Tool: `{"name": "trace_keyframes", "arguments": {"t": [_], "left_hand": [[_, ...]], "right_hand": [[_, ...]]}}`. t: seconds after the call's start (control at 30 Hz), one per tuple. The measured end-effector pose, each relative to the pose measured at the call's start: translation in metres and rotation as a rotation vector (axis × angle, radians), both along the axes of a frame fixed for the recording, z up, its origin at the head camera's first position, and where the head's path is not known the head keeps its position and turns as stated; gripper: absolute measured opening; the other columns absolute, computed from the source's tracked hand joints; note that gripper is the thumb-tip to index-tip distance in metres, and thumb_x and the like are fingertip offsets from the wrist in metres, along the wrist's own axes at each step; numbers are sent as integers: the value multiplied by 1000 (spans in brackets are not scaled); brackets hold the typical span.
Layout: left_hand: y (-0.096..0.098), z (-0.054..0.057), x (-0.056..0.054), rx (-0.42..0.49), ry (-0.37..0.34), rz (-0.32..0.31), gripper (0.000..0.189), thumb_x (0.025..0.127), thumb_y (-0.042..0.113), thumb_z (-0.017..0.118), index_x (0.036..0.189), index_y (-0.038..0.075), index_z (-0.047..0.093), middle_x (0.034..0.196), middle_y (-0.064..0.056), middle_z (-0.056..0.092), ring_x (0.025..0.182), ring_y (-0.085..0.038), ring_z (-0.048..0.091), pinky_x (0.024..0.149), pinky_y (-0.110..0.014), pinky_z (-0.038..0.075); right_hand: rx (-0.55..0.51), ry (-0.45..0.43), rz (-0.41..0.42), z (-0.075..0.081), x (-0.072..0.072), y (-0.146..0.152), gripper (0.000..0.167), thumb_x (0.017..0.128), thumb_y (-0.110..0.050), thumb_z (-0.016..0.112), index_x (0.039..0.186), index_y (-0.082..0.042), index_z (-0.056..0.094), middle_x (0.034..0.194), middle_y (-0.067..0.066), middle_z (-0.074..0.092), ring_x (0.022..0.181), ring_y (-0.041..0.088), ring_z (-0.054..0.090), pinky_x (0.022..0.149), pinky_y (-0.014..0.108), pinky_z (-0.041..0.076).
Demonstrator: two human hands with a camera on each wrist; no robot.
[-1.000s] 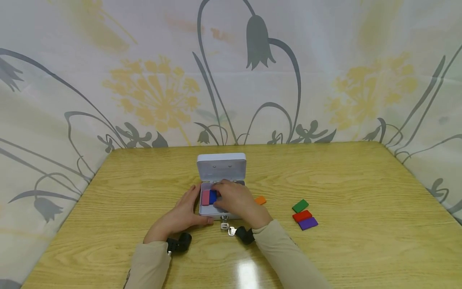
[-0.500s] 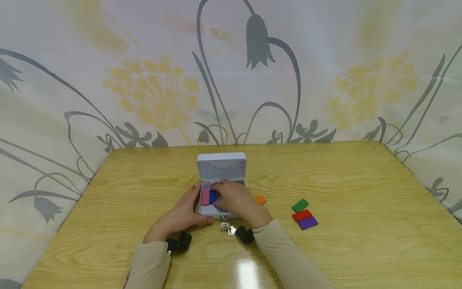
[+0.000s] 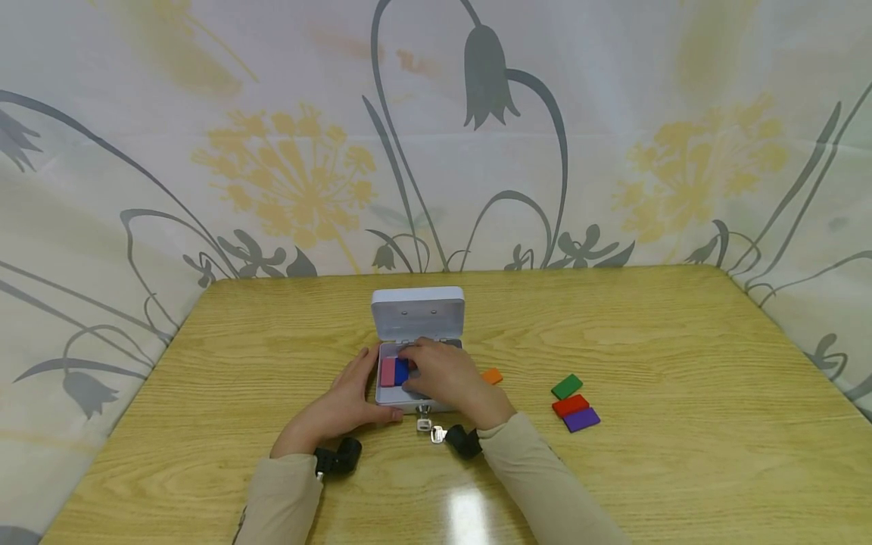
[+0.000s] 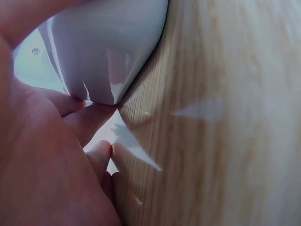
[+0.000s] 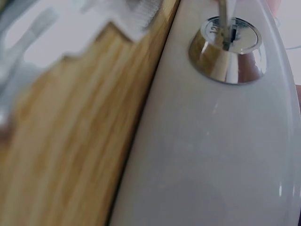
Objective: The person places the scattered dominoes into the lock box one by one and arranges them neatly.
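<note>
Gripping the left end of the open white box, the left hand seems to steady it. The right hand reaches inside the box, fingers bent beside the blue block, just left of which sits the pink block; whether that hand grasps anything, I cannot tell. Placing blocks appears the step underway; the next move probably calls for not nudging that pair. Right of the box, an orange block, green block, red block and purple block lie on the wood-grain worktop; behind the box rises a flower-patterned backdrop.
</note>
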State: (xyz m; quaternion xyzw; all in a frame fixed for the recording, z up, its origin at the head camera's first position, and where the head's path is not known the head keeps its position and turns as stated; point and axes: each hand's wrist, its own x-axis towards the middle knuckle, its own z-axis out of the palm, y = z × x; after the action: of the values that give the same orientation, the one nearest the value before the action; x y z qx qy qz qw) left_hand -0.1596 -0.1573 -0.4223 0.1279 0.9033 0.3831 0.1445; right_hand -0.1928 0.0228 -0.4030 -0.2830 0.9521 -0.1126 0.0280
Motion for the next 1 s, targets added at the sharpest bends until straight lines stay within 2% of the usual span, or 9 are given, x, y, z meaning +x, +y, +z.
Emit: {"name": "trace_keyframes", "arguments": {"t": [0.3, 0.5, 0.73, 1.0], "left_hand": [[2, 0, -1, -6, 8, -9, 109, 67, 46, 74, 145, 13, 6, 147, -18, 4, 132, -35, 3, 99, -57, 14], [3, 0, 0, -16, 5, -14, 108, 67, 47, 73, 145, 13, 5, 147, -18, 5, 133, -35, 3, 99, -57, 14], [3, 1, 0, -10, -1, -9, 111, 65, 49, 74, 145, 16, 6, 147, -17, 4, 133, -35, 2, 100, -57, 13], [0, 1, 1, -22, -24, 1, 111, 65, 50, 73, 145, 16, 4, 148, -16, 2, 133, -35, 2, 99, -58, 13]], "right_hand": [[-4, 1, -3, 1, 1, 2, 43, 77, -33, 68, 117, -19, 60, 103, -6, 59, 91, 11, 55, 76, 31, 45], [-13, -2, 1, 1, 0, 5, 43, 77, -34, 68, 117, -19, 59, 98, -6, 58, 84, 10, 54, 72, 30, 45], [-114, -41, 30, 4, -3, 9, 38, 78, -25, 67, 115, -14, 61, 86, -5, 56, 75, 9, 50, 68, 28, 43], [-207, -107, 95, 10, -2, 14, 36, 83, -26, 64, 116, -12, 60, 80, -10, 57, 72, 5, 51, 66, 23, 43]]}}
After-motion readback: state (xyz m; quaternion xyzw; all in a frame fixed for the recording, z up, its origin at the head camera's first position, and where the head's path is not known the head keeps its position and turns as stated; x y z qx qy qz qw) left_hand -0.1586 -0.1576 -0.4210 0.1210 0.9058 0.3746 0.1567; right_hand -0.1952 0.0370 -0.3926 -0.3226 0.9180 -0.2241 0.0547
